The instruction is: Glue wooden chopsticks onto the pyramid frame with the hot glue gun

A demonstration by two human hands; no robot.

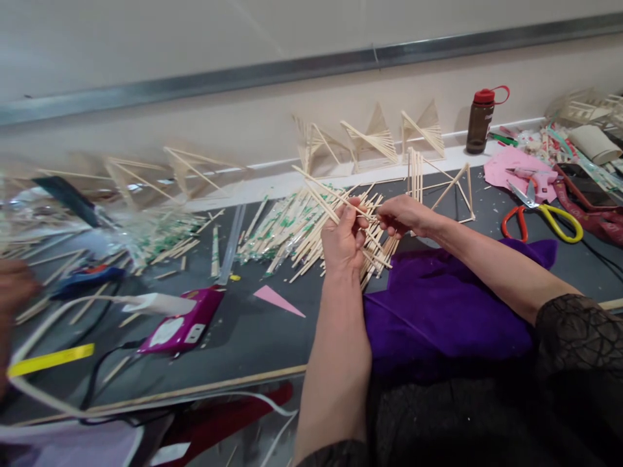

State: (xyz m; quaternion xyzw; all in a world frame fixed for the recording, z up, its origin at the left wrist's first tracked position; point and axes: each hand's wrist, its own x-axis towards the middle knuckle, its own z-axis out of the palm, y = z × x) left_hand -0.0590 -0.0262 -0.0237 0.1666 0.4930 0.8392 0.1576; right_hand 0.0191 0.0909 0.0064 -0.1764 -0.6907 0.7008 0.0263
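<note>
My left hand [344, 235] is closed on thin wooden sticks [316, 194] that point up and to the left. Close by on its right, my right hand [403, 215] has its fingers bent together at the sticks' near ends; what they pinch is too small to make out. Under and around both hands lies a loose pile of wooden sticks [306, 259], with green-marked plastic wrapping [282, 224] at its left. A purple cloth [448, 311] lies beneath my right forearm. Behind my right hand stands an open stick frame [460, 188].
Twisted stick models [374, 139] line the wall. At right are a bottle [479, 123], scissors [530, 201], a pink glue gun [533, 175] and a phone [586, 185]. A magenta power box [195, 324] with cables and a pink paper triangle [277, 301] lie left. Another person's hand [17, 285] shows far left.
</note>
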